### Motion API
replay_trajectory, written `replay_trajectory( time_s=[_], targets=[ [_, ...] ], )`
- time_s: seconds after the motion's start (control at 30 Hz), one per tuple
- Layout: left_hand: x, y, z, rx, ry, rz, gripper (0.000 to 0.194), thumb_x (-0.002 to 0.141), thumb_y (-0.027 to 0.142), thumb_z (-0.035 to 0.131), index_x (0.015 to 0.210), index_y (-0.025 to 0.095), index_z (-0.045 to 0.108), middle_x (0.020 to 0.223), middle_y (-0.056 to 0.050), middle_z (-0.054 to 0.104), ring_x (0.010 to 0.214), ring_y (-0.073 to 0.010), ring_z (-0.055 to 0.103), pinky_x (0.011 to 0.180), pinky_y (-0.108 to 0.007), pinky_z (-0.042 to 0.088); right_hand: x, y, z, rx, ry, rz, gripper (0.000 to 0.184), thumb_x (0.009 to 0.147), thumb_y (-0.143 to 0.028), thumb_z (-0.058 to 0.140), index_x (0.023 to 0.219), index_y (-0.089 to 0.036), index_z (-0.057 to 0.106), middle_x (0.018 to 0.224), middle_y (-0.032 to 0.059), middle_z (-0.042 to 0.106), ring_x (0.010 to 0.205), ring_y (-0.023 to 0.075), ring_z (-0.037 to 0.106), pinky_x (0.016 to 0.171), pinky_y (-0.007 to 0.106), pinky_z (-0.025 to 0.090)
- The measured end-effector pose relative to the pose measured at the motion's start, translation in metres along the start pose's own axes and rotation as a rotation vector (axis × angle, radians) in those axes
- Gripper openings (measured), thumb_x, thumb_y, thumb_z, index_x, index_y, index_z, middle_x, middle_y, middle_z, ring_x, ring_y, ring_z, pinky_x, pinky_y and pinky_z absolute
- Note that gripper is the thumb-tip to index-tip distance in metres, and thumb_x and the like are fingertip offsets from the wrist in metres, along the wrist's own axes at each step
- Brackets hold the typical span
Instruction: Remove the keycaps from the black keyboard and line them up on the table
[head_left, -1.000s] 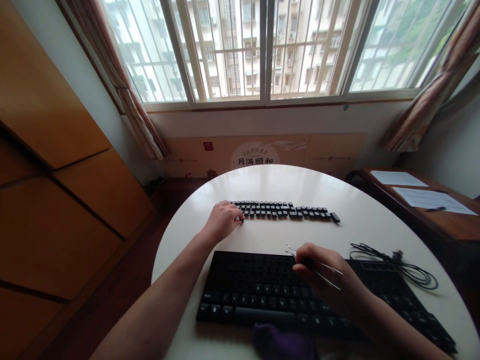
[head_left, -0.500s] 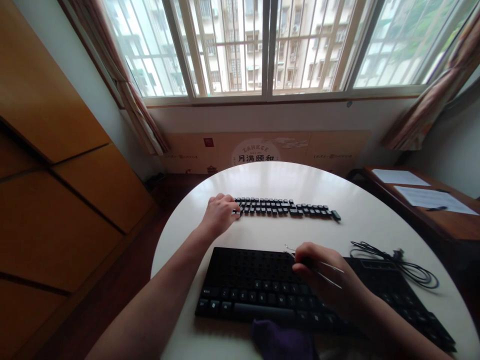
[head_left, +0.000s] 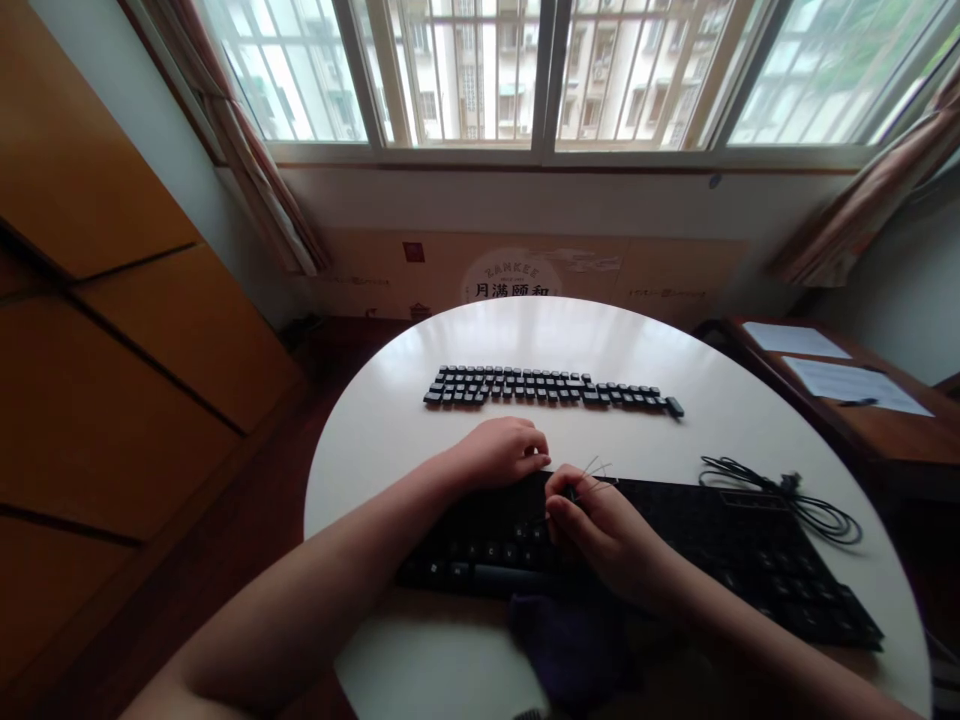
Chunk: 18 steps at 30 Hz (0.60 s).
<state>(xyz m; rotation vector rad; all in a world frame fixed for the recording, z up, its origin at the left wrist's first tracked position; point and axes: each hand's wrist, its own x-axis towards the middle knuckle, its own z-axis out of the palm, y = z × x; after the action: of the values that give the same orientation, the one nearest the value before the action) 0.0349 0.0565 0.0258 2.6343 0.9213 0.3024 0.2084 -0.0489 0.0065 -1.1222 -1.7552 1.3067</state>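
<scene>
A black keyboard (head_left: 667,510) lies on the round white table, with letter keys on its near rows and bare spots where keycaps are off. My left hand (head_left: 502,447) rests at the keyboard's back edge, fingers curled down; whatever is under them is hidden. Over the keyboard's middle, my right hand (head_left: 592,515) is closed on a wire keycap puller (head_left: 598,468), its thin wires sticking out above the fingers. Loose keycaps (head_left: 517,385) stand in rows on the table beyond both hands.
A coiled black cable (head_left: 817,515) lies at the right of the white table (head_left: 382,440). A dark purple cloth (head_left: 566,640) is at the near edge of the keyboard. Papers (head_left: 855,385) and a pen lie on a brown side table at right.
My left hand has left the keycap rows and come back toward me to the keyboard edge. My right hand has shifted left, turning the puller's wires upward. The view has tilted down.
</scene>
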Motion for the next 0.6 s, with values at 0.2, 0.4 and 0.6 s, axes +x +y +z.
replay_trajectory(
  time_s=[0.2, 0.4, 0.6],
  targets=[
    [0.001, -0.005, 0.003, 0.005, -0.014, 0.011, 0.016, 0.090, 0.029, 0.060, 0.090, 0.020, 0.073, 0.090, -0.003, 0.071, 0.080, -0.0173, 0.062, 0.069, -0.026, 0.043, 0.001, -0.007, -0.001, -0.147, -0.033, 0.005, 0.020, 0.099, -0.038, 0.049, 0.089, -0.020, 0.048, 0.065, -0.0034, 0.059, 0.056, 0.0100, 0.050, 0.055, 0.020, 0.039],
    [0.001, -0.007, 0.006, -0.028, -0.014, 0.011, 0.012, 0.087, 0.022, 0.062, 0.088, 0.020, 0.073, 0.090, -0.002, 0.072, 0.080, -0.0163, 0.063, 0.070, -0.025, 0.043, -0.002, -0.018, 0.001, -0.380, -0.105, -0.068, 0.017, 0.097, -0.035, 0.051, 0.090, -0.020, 0.051, 0.070, -0.0021, 0.058, 0.061, 0.0116, 0.050, 0.060, 0.022, 0.037],
    [0.001, -0.008, 0.008, -0.042, 0.003, 0.023, 0.012, 0.084, 0.018, 0.062, 0.088, 0.021, 0.073, 0.089, -0.001, 0.073, 0.080, -0.0161, 0.063, 0.070, -0.024, 0.043, -0.006, -0.012, 0.007, -0.400, -0.066, -0.206, 0.019, 0.097, -0.035, 0.052, 0.087, -0.020, 0.053, 0.073, -0.0012, 0.057, 0.063, 0.0118, 0.050, 0.062, 0.023, 0.037]
  ],
)
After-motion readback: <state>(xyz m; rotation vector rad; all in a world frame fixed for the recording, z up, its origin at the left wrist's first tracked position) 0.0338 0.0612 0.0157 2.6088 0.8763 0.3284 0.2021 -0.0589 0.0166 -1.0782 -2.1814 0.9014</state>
